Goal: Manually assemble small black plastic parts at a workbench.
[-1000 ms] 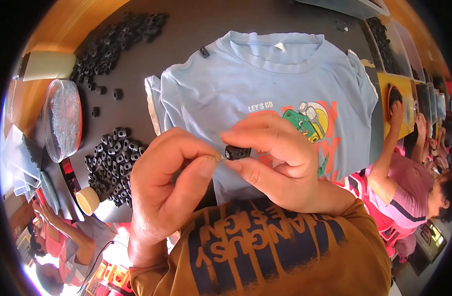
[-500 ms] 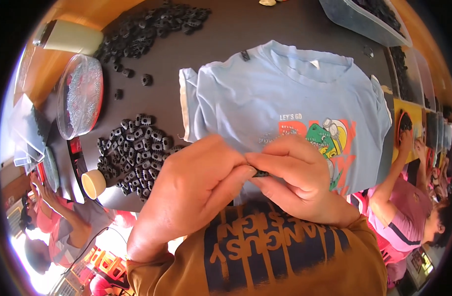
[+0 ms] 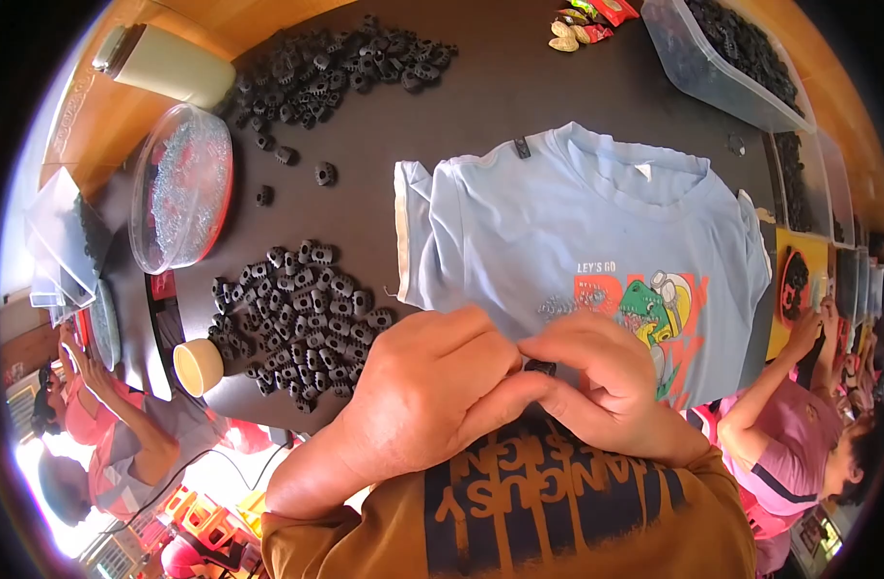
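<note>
Both my hands meet over the lower edge of a light blue T-shirt (image 3: pixel 519 222) spread on the dark table. The fingers of my right hand (image 3: pixel 606 372) are closed on a small black plastic part (image 3: pixel 540 368), mostly hidden by the fingers. My left hand (image 3: pixel 437 386) is closed too, its thumb and fingertips pressed together against the same spot; whatever they pinch is hidden. A patch of tiny silvery pieces (image 3: pixel 562 305) lies on the shirt just beyond my hands. Left of my left hand is a pile of similar black plastic parts (image 3: pixel 307 304).
A larger heap of black parts (image 3: pixel 336 68) lies at the back left. Beside it are a round clear dish (image 3: pixel 138 207) of silvery bits, a pale jar (image 3: pixel 176 68) and a small yellow cup (image 3: pixel 199 368). Clear bins (image 3: pixel 688 72) stand at the right, where a co-worker (image 3: pixel 779 425) sits.
The view has shifted, so the table things appear further right and lower; wrapped snacks show at the top. My hands stay together, with more of the black part visible between the fingers.
</note>
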`<state>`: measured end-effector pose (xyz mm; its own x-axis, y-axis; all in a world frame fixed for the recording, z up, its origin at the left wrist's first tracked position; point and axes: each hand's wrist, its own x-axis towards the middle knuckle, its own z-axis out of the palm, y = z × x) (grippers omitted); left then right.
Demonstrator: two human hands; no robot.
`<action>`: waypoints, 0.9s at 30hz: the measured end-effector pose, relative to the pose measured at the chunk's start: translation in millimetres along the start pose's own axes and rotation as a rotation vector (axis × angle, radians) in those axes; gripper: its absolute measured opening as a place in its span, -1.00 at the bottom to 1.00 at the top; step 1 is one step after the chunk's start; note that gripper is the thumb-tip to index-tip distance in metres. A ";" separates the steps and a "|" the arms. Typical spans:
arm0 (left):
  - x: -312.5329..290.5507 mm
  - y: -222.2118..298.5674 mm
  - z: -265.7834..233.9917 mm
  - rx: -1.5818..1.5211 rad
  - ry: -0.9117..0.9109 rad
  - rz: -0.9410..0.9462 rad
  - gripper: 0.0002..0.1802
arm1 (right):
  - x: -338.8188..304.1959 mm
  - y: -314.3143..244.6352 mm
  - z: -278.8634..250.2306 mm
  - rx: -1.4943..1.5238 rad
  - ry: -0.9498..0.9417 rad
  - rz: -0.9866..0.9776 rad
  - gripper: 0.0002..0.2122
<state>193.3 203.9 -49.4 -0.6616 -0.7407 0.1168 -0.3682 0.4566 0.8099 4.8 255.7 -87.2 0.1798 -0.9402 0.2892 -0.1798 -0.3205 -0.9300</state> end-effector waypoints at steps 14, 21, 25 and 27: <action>50.7 -138.0 -98.0 0.661 0.426 -0.304 -0.78 | 3.7 0.4 -1.3 0.129 -0.030 0.023 -0.70; 61.7 -144.2 -97.9 0.840 0.330 -0.351 -0.80 | 3.0 -1.9 -3.5 0.167 -0.040 0.045 -0.71; 54.8 -140.4 -98.1 0.802 0.297 -0.374 -0.82 | 2.6 -3.8 -5.0 0.186 -0.052 0.036 -0.70; 45.9 -135.1 -94.7 0.740 0.344 -0.340 -0.81 | -0.2 -6.5 -5.7 0.203 -0.071 0.062 -0.71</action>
<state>274.5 61.5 -99.0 -0.2497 -0.9474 0.2002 -0.9165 0.2980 0.2669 0.4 257.2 -79.9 0.2437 -0.9445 0.2205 0.0049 -0.2261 -0.9741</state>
